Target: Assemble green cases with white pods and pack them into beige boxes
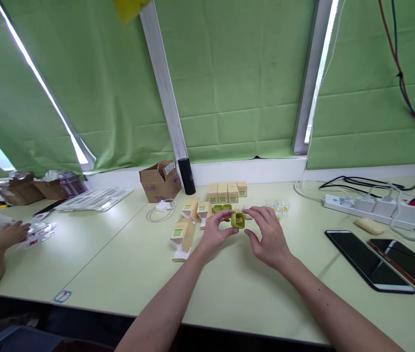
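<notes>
My left hand [216, 231] pinches a small square green cup [238, 220] between thumb and fingers, its hollow side turned toward me. Just to its right, my right hand [268, 234] has thumb and forefinger apart, with a narrow gap to the cup. A whitish item [248, 211] is partly hidden behind the right fingertips. Beyond my hands are similar green cups [222, 208] and several clear round pieces with yellow bits [283, 206]. Opened cardboard cartons with green labels [183, 236] lie left of my left hand.
Closed small cartons [223, 192] stand in rows at the back, near a cardboard box [160, 181] and a black cylinder [186, 177]. Phones [368, 259] and a power strip [372, 208] lie on the right. Another person's hand [11, 234] works at far left.
</notes>
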The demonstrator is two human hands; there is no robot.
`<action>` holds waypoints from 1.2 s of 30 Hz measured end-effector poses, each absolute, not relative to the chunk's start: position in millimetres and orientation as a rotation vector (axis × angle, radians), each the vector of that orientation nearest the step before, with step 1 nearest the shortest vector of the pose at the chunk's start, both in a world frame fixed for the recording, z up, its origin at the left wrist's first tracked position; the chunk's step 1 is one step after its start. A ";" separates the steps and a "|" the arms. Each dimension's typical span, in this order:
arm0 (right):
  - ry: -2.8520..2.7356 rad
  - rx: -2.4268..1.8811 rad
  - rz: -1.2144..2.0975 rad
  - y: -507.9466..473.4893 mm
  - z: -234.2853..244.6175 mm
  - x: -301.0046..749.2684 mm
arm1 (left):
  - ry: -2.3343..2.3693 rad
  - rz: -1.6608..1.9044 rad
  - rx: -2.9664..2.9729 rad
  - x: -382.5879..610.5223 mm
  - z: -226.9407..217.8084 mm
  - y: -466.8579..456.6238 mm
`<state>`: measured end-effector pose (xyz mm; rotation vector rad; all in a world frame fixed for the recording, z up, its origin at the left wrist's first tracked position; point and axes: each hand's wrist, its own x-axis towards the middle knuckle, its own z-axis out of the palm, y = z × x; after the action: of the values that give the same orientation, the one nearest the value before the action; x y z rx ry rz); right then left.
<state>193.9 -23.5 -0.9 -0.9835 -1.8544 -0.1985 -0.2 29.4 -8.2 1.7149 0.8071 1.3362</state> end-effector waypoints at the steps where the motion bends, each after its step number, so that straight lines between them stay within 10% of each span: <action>1: -1.864 -0.985 -0.198 -22.5 -2.1 193.6 | 0.846 1.357 1.762 0.1 -8.1 28.7; 36: -1.813 -0.974 0.172 -19.4 -16.3 181.9 | 0.914 1.283 1.799 6.5 -10.5 24.6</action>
<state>181.9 -19.4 -16.3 -0.9737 -1.8131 0.1724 6.5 24.6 -10.5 1.7993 0.9145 1.2833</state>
